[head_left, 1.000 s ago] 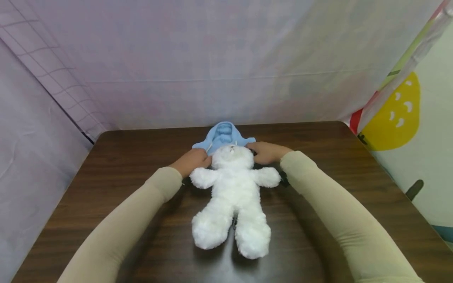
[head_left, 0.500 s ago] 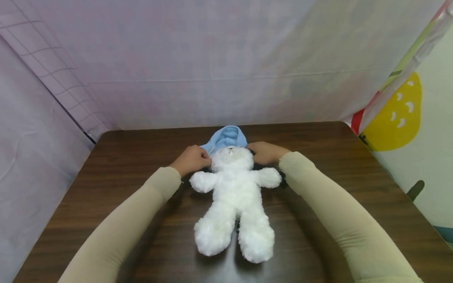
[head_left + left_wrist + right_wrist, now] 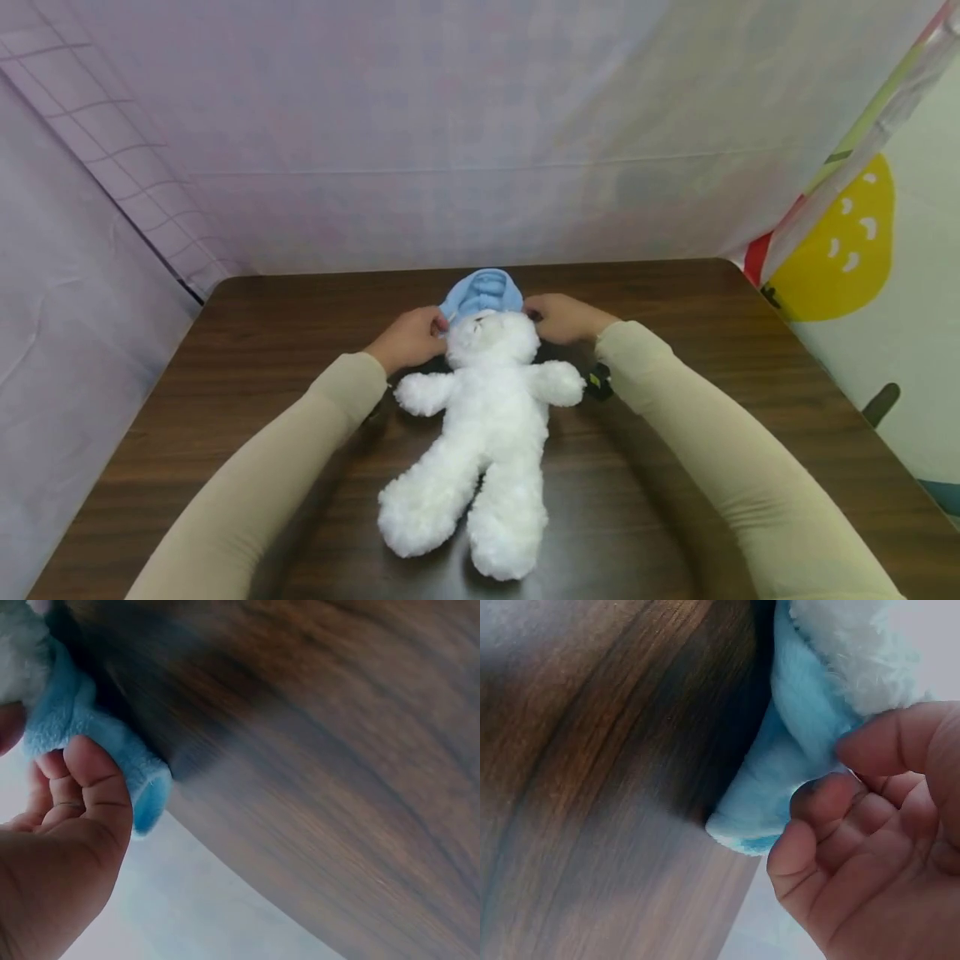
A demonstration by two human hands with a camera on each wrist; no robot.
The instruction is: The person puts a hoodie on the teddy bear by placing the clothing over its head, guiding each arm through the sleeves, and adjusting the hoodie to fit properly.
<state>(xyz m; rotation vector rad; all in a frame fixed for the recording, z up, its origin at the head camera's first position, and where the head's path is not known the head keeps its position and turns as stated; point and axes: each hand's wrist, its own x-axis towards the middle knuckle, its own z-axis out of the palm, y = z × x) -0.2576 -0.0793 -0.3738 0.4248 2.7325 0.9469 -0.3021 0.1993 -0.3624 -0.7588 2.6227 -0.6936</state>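
A white plush toy point(image 3: 491, 417) with a fluffy body lies face up in the head view, its head towards the far edge. Behind its head is a light blue hooded garment point(image 3: 483, 287); its lower part is hidden by the toy. My left hand point(image 3: 411, 335) pinches the garment's left edge beside the toy's head. In the left wrist view, its curled fingers point(image 3: 94, 769) press into the blue cloth point(image 3: 90, 724), with an open sleeve end below. My right hand point(image 3: 566, 318) holds the other side, thumb and finger point(image 3: 885, 742) on the blue cloth point(image 3: 795, 727) against white fur.
The dark wood table point(image 3: 300, 317) has rounded far corners. A pale curtain point(image 3: 450, 142) hangs right behind its far edge and another to the left. On the right is a white wall with a yellow printed shape point(image 3: 843, 242). A small black object point(image 3: 598, 382) shows under my right wrist.
The garment's sleeves, spread to both sides earlier, have dropped from sight in the head view. The toy's legs have swung left and nearer to me. My hands have shifted only slightly.
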